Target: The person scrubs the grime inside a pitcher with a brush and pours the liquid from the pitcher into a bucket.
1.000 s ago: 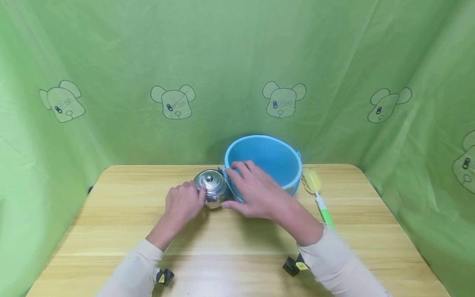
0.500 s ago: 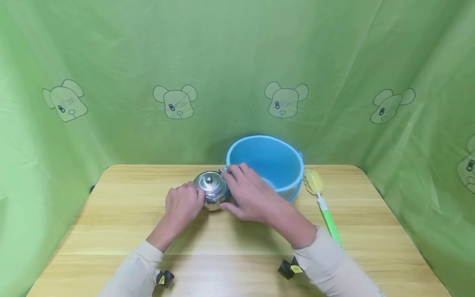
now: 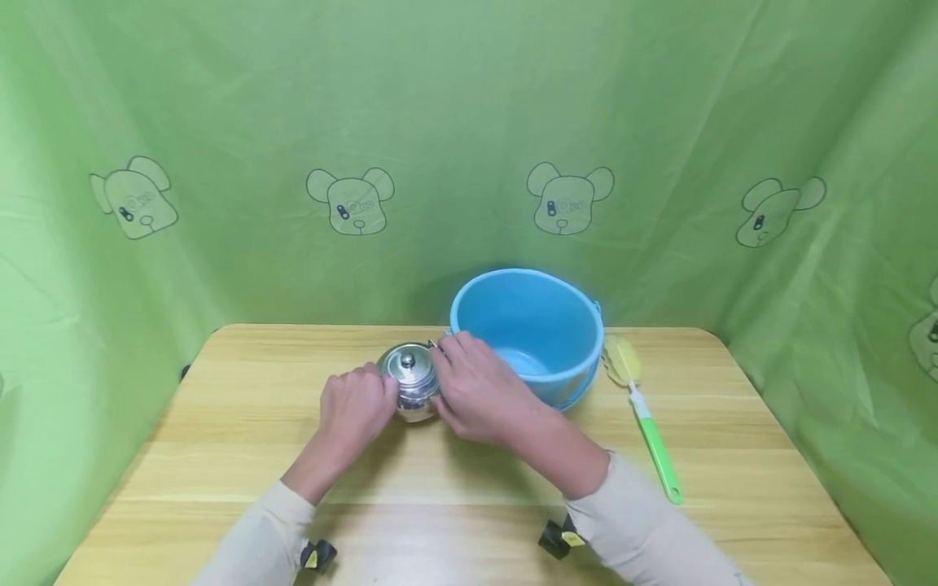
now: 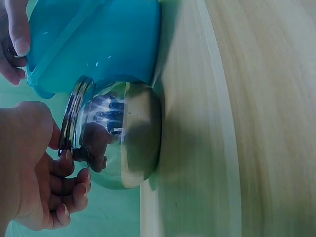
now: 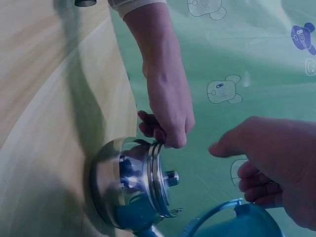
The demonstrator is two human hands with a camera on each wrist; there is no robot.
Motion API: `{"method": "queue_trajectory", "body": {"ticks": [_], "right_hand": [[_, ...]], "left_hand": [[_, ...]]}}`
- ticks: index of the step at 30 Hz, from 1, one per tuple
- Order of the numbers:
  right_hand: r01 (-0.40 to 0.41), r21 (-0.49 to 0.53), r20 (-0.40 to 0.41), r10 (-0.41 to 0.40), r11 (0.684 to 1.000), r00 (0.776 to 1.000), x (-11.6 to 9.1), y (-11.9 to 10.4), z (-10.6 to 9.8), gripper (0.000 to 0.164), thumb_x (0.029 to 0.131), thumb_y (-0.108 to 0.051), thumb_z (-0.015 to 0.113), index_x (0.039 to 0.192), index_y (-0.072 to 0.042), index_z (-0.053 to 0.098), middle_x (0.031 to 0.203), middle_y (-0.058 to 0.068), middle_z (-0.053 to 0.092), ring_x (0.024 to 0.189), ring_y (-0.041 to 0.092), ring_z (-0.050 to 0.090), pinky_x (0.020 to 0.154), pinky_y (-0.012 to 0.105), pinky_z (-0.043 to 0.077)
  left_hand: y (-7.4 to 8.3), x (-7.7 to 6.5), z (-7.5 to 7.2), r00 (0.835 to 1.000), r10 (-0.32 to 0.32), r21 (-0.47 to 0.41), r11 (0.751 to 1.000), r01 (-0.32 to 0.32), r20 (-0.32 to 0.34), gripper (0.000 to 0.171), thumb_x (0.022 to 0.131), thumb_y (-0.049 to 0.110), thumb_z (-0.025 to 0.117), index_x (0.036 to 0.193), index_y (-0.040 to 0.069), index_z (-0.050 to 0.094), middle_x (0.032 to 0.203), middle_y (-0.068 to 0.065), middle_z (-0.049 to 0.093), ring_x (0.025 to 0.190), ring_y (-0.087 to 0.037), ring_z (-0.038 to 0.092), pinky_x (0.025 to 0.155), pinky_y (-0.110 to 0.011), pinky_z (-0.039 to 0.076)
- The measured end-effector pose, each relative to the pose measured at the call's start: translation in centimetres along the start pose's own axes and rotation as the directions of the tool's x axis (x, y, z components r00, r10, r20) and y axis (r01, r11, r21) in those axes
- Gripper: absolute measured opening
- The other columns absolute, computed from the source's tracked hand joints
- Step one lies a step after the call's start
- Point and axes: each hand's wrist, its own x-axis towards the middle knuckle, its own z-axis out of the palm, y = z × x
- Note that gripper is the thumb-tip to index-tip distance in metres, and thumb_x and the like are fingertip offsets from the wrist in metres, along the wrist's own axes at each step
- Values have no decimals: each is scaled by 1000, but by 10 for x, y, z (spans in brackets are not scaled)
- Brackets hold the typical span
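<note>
Inside the edges of my bench (image 3: pixel 440 513), I count one metal pot (image 3: pixel 412 381), one blue bucket (image 3: pixel 554 389), one green-handled brush (image 3: pixel 654 443).

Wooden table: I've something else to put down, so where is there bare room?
The table is bare from the left hand to its left edge, and from the brush to its right edge; between the forearms there is room too. The back middle is crowded: left hand, metal pot, right hand and blue bucket sit close together.
</note>
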Motion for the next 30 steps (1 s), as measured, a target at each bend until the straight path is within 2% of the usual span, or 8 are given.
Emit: {"method": "queue_trajectory", "body": {"ticks": [4,7,18,25,30], "right_hand": [[28,-21,-59,-29,999,998,5,-4,5,41,92,-22,66,123,5,64,109,12,63,99,24,56,90,34,52],[53,-64,-85,-58,997,995,10,-8,12,38,87,-14,65,119,7,66,104,11,64,94,23,56,88,34,52],[3,-154,-56,-12,988,998,22,-20,29,33,82,-7,66,113,5,67,99,10,65,90,21,58,88,32,56],[-25,-195,-21,21,981,1000,26,-25,39,31,85,-2,65,115,5,67,100,13,67,90,23,62,84,30,59],[-32,-187,-19,29,982,999,29,-28,48,28,87,-1,66,114,6,68,98,13,68,88,21,64,81,27,59]], "left_hand": [[-4,-3,-1,1000,4,8,1000,-4,0,43,99,20,50,58,16,37,52,2,35,46,-14,31,46,-26,23],[-6,-4,-3,1000,5,17,1000,-5,0,43,99,21,50,58,16,38,52,2,36,46,-14,32,46,-27,24],[-11,-9,-7,999,-7,13,1000,7,36,43,100,20,50,59,16,38,53,3,35,46,-13,30,44,-26,23],[-14,-11,-12,996,-35,6,999,34,79,41,99,21,48,60,16,39,54,2,37,46,-13,32,44,-26,24],[-15,-13,-15,992,-50,5,999,49,118,41,99,22,48,59,16,39,54,2,36,47,-13,31,45,-26,25]]}}
